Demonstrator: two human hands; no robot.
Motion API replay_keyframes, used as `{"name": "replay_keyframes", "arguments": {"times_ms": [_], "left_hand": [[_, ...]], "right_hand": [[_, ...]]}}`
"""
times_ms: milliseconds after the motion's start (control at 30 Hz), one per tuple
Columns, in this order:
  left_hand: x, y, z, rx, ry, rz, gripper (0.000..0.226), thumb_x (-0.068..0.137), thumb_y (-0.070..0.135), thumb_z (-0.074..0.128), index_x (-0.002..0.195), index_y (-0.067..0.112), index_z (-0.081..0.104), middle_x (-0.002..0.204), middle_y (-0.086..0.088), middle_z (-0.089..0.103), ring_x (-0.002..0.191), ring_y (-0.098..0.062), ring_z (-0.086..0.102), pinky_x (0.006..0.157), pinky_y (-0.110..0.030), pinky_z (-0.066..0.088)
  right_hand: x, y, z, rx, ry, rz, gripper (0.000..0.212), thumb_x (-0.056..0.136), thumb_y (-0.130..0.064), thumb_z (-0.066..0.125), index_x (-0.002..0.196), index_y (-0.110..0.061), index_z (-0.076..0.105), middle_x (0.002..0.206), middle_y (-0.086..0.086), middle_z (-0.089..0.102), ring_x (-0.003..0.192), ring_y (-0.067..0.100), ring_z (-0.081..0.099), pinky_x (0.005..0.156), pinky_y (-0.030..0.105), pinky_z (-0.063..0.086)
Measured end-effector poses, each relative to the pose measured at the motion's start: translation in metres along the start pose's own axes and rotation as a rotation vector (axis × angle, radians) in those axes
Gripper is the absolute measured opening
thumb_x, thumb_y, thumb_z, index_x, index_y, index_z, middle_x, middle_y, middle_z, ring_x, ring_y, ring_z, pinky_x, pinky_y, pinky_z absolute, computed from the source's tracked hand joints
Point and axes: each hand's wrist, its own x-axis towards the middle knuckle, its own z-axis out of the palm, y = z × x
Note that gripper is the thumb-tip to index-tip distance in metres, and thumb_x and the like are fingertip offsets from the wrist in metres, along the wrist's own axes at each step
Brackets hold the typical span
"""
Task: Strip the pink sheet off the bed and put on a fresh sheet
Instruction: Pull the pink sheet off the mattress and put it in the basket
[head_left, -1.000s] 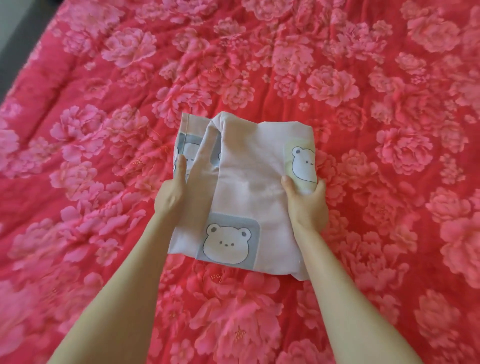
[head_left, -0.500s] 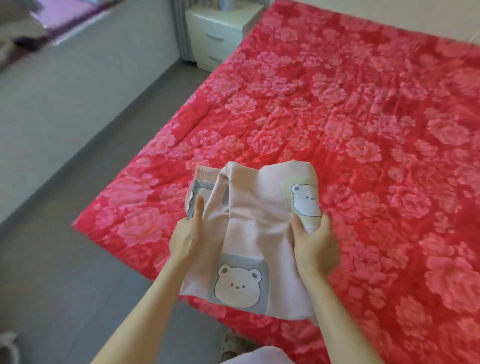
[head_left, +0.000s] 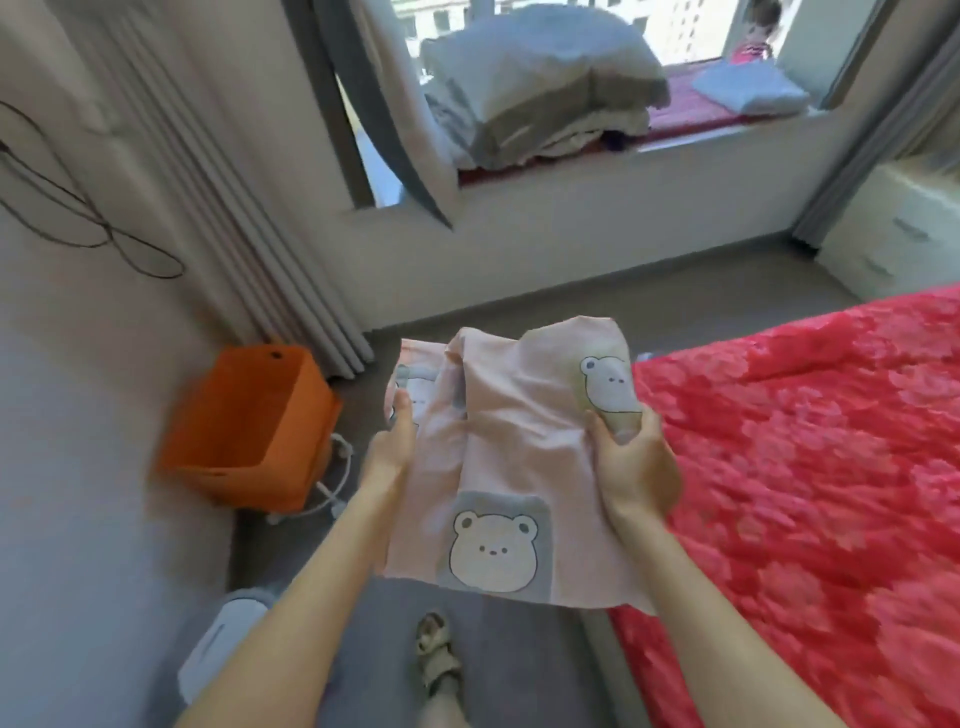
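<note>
A folded pale pink cloth with bear prints (head_left: 514, 457) hangs in the air between both hands, over the grey floor beside the bed. My left hand (head_left: 390, 447) grips its left edge, thumb on top. My right hand (head_left: 634, 467) grips its right side near a bear print. The bed (head_left: 810, 467) on the right is covered by a red quilt with pink flowers.
An orange box (head_left: 249, 431) stands on the floor at the left wall, with a white cable beside it. Folded bedding (head_left: 540, 88) lies on the window sill. A white nightstand (head_left: 893, 234) sits at the far right. Curtains hang left.
I have turned left, away from the bed, carrying the folded pink cloth with me. It was over the red quilt and is now over the floor. Both grips are unchanged.
</note>
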Motion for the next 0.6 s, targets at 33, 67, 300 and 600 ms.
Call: {"name": "replay_keyframes", "arguments": {"times_ms": [33,67,300,600], "left_hand": [[0.025,-0.009,-0.023,-0.025,0.030,-0.006,0.136,0.035,0.105,0.006,0.129,0.021,0.055,0.129,-0.013,0.058,0.116,-0.035,0.055,0.101,-0.050,0.043],[0.060,-0.025,-0.045,-0.062,0.057,-0.018,0.133,0.034,0.106,0.008,0.130,0.026,0.054,0.130,-0.011,0.058,0.117,-0.034,0.055,0.101,-0.050,0.043],[0.142,-0.015,-0.186,-0.223,0.186,-0.174,0.084,0.079,0.082,0.020,0.111,0.017,0.063,0.109,-0.011,0.066,0.100,-0.030,0.061,0.093,-0.046,0.050],[0.273,-0.022,-0.250,-0.373,0.337,-0.367,0.106,0.051,0.085,0.060,0.130,0.016,0.050,0.124,-0.009,0.059,0.110,-0.030,0.057,0.099,-0.046,0.045]], "right_hand": [[0.001,-0.023,0.025,-0.015,-0.041,-0.041,0.042,0.083,-0.056,0.058,0.107,-0.021,0.054,0.085,0.003,0.065,0.079,0.030,0.062,0.064,0.031,0.038],[0.002,-0.046,0.051,-0.032,-0.086,-0.084,0.043,0.084,-0.056,0.057,0.109,-0.021,0.054,0.086,0.005,0.066,0.081,0.030,0.062,0.064,0.031,0.036],[0.003,-0.183,0.226,-0.101,-0.418,-0.247,0.038,0.090,-0.049,0.050,0.115,-0.021,0.051,0.093,0.006,0.065,0.089,0.030,0.059,0.067,0.032,0.034],[0.040,-0.291,0.403,-0.268,-0.766,-0.457,0.055,0.090,-0.031,0.046,0.142,-0.031,0.030,0.102,0.005,0.064,0.084,0.025,0.055,0.067,0.029,0.037]]}}
